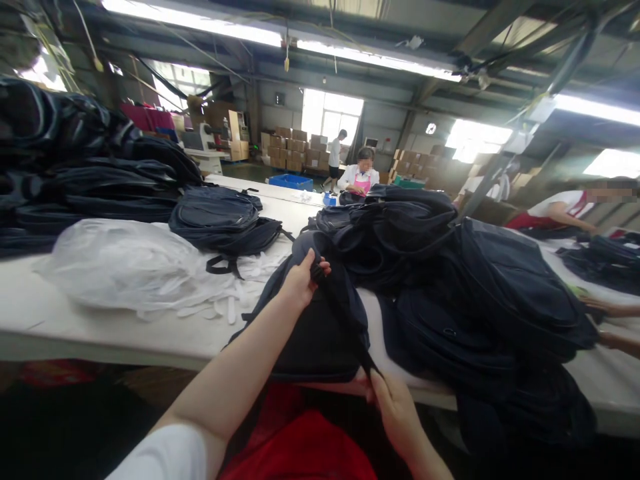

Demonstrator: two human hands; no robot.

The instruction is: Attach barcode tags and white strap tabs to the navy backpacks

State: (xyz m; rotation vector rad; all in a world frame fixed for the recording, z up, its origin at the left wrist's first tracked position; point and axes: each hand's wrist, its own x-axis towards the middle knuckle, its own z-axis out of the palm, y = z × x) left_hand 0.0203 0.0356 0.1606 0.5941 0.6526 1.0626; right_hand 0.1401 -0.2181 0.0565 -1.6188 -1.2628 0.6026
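Red cloth (305,447) covers the wearer's front at six o'clock in the view, with a white sleeve (165,457) at seven. Just beyond it, a dark backpack (317,327) lies at the near edge of a long white table (165,340), close to the middle of the view. The person's left hand (300,280) is closed on the upper end of a black strap (343,317), its thumb pointing up beside a dark buckle (318,271). From there the strap slants down across the backpack towards five o'clock, where the right hand (393,397) grips its lower part between thumb and fingers. The stretch between the two hands looks straight. Towards ten o'clock, a crumpled clear plastic bag (125,263) sits on the table, with loose white strips (231,310) scattered beside it. Behind the bag lies another dark backpack (217,213), and at the far ten o'clock rises a high pile of dark bags (90,160). A second heap of dark backpacks (505,267) spreads from one to four o'clock, some of it hanging over the table's near edge. Beyond the table, near twelve o'clock, are a blue bin (290,182) and stacked brown cartons (295,150). A person in a pink apron (364,185) works at one o'clock, and another person (555,210) leans over a work surface at two.
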